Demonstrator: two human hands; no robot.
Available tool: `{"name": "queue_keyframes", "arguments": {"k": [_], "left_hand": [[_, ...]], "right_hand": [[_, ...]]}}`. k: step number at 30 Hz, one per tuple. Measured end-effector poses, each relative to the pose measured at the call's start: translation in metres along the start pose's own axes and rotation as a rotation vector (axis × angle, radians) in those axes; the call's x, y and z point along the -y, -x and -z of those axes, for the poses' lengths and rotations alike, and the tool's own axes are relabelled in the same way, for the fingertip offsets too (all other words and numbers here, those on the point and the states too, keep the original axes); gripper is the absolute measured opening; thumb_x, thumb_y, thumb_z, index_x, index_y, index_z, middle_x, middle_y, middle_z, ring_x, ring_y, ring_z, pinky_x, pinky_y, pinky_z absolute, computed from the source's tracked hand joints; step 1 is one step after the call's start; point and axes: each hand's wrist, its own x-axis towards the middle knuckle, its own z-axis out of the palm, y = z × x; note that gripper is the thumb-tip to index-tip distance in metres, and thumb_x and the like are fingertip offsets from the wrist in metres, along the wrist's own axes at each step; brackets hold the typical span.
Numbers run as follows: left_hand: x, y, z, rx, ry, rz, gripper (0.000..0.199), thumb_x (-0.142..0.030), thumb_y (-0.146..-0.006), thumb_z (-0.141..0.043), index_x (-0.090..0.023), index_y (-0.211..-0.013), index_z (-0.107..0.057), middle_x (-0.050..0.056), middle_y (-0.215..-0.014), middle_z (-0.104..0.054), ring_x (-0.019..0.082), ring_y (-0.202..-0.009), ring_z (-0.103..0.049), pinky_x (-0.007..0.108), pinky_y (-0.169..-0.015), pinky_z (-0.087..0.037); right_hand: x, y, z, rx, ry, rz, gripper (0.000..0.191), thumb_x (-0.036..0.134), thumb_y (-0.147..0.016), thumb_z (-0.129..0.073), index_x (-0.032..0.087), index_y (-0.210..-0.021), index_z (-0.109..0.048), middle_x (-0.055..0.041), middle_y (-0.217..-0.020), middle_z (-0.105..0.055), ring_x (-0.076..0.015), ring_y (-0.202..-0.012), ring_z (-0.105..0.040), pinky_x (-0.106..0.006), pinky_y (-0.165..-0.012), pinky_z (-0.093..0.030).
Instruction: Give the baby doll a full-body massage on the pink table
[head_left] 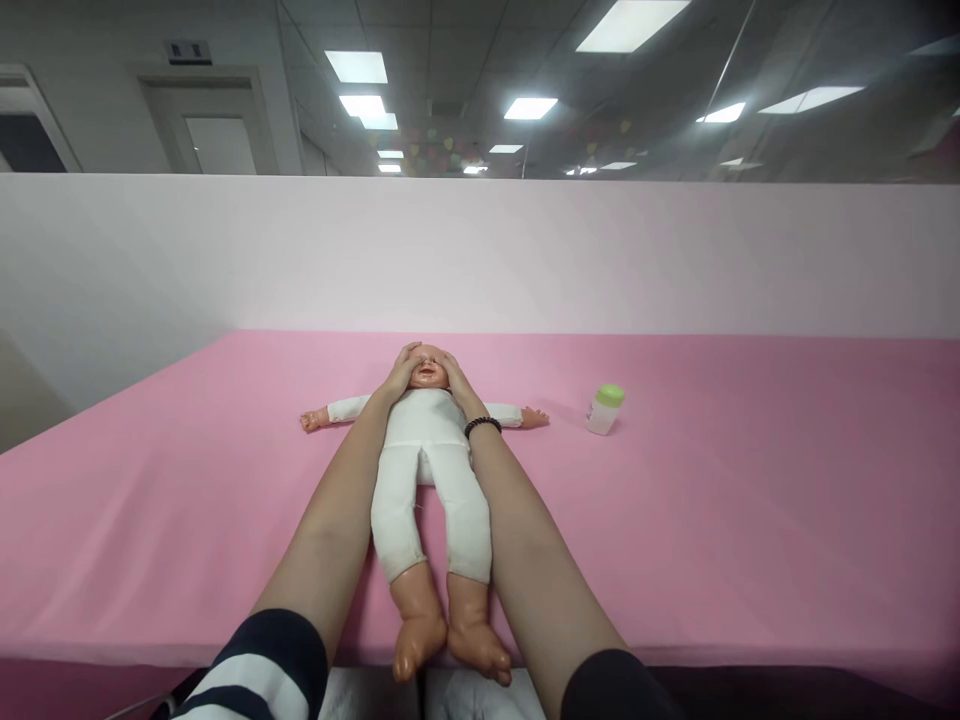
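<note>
A baby doll (pixel 430 418) with a white cloth body lies on its back on a pink sheet, its head away from me, arms spread and feet toward me. My left hand (pixel 403 370) rests against the left side of the doll's head, and my right hand (pixel 456 377) lies on the right side. Between them the doll's mouth and lower face show. Fingers of both hands curve over the upper part of the head, around the eyes and forehead. A dark beaded bracelet circles my right wrist.
The pink-covered table (pixel 720 500) spreads wide on both sides. A small clear bottle (pixel 602 412) with a green lid stands, slightly tilted in view, right of the doll. Behind the table rises a white partition (pixel 525 255).
</note>
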Motion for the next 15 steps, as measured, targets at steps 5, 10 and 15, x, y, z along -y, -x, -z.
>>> {"name": "queue_keyframes", "arguments": {"k": [5, 10, 15], "left_hand": [[0.0, -0.004, 0.0, 0.003, -0.01, 0.041, 0.06, -0.033, -0.079, -0.067, -0.021, -0.135, -0.051, 0.01, -0.129, -0.062, 0.026, -0.118, -0.063, 0.041, -0.107, -0.05], [0.002, -0.01, 0.002, -0.023, -0.046, 0.014, 0.05, -0.03, -0.084, -0.058, -0.02, -0.133, -0.054, 0.011, -0.139, -0.06, 0.026, -0.131, -0.057, 0.037, -0.114, -0.045], [0.006, -0.011, 0.005, -0.027, -0.059, -0.017, 0.046, -0.036, -0.087, -0.056, -0.022, -0.131, -0.057, 0.009, -0.147, -0.057, 0.026, -0.139, -0.051, 0.035, -0.117, -0.042]], "right_hand": [[0.003, 0.005, 0.0, -0.051, 0.049, -0.049, 0.056, 0.045, -0.074, -0.08, 0.028, -0.122, -0.057, -0.0022, -0.116, -0.07, -0.0209, -0.109, -0.069, -0.036, -0.104, -0.056], [0.007, 0.007, -0.002, -0.064, 0.081, -0.038, 0.055, 0.046, -0.074, -0.079, 0.027, -0.121, -0.058, -0.0014, -0.111, -0.07, -0.021, -0.107, -0.069, -0.035, -0.099, -0.056], [0.011, 0.012, -0.004, -0.051, 0.046, -0.025, 0.046, 0.044, -0.075, -0.073, 0.025, -0.116, -0.062, -0.002, -0.115, -0.07, -0.0227, -0.112, -0.066, -0.034, -0.098, -0.056]]}}
